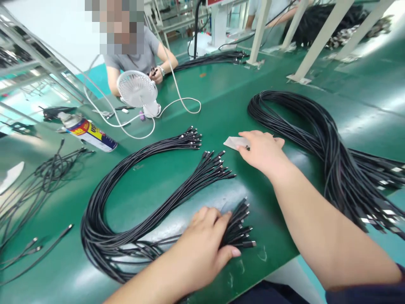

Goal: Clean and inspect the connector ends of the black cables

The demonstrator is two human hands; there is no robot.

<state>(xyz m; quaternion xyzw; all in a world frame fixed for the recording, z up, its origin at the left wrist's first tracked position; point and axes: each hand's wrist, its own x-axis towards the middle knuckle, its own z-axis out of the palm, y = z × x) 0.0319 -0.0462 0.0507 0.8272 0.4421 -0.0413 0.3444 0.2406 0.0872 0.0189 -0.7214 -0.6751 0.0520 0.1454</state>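
My left hand (209,236) is closed over a bundle of black cables near the front edge, its thumb and fingers on either side. The black plugs (242,228) with metal tips stick out to the right of it. This bundle (95,215) bends round in a wide U, and two more groups of cable ends (218,166) lie fanned out beyond the hand. My right hand (261,150), reached farther forward, pinches a folded white cloth or paper (234,142) against the table. Which of the two materials it is, I cannot tell.
A second looped cable bundle (332,139) lies at the right. Loose cables (47,177) and a spray can on its side (90,133) are at the left. A white fan (137,90) with a cord stands before a co-worker (139,55). Pale posts (319,42) rise behind.
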